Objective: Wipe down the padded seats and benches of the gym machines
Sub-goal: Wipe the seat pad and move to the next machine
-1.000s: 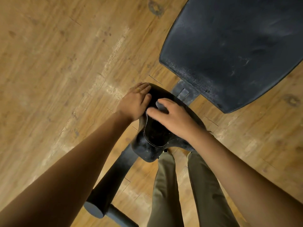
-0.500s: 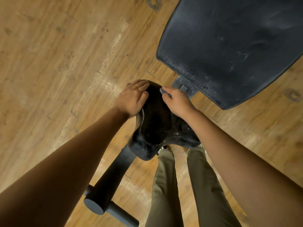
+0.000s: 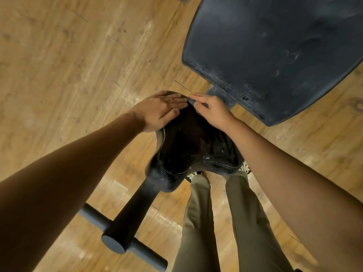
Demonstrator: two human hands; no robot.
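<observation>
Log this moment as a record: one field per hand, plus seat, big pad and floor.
left hand: flat on the black seat's far end
right hand: pinches a small grey cloth at the seat's far edge
black seat: padded, white stitching, dusty specks
large pad: dark, scuffed, beyond the seat
floor: wood planks

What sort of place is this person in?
Most likely a gym. A small black padded seat stands on a dark metal post with a crossbar. A large dark padded bench sits next to it, over a wood-look floor. The right hand pinches a grey cloth at the seat's tip.
</observation>
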